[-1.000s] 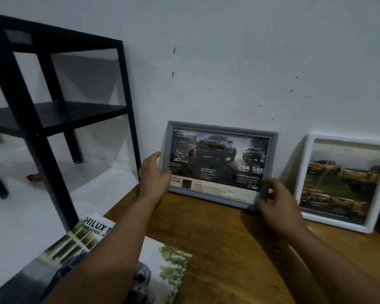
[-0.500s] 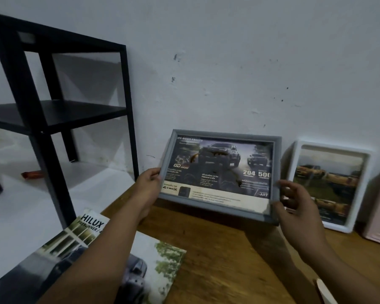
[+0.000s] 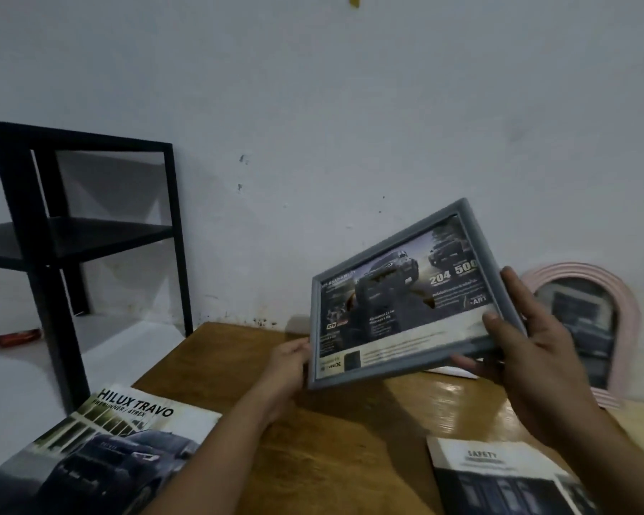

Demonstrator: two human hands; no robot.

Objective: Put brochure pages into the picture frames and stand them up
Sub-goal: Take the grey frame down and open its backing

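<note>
The grey frame (image 3: 409, 373) is showing a dark page with white numerals and a pale bottom strip. The arched frame (image 3: 627, 302) is showing ridged pink. The surface (image 3: 331, 440) is glowing glossy brown, the shelf (image 3: 71, 236) is looking black, and the wall (image 3: 313, 87) is looking white.

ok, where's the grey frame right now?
In the head view the grey frame is right of centre, tilted and held above the wooden table by the left hand and right hand, beside the pink arched frame.
</note>
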